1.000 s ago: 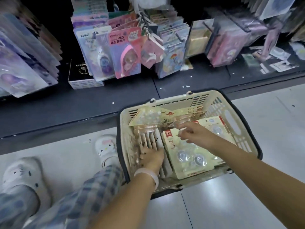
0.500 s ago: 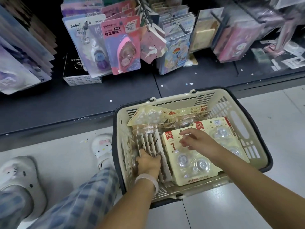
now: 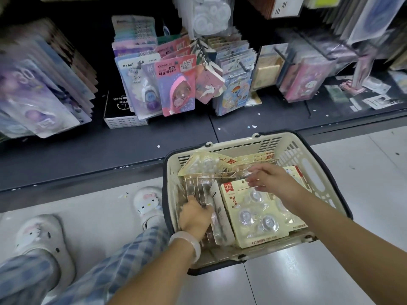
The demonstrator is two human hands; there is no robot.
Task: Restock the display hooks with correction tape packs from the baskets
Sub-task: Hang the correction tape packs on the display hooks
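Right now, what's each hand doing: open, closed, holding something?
Left hand: fingers curled round the upright packs in the basket.
Right hand: over the flat pack; blurred, grip cannot be told.

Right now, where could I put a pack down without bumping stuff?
The dark shelf ledge in front of the hanging packs and left of the basket is bare. So is the grey floor right of the basket. Inside the basket it is crowded: packs fill it, and the left hand and right hand are both in there.
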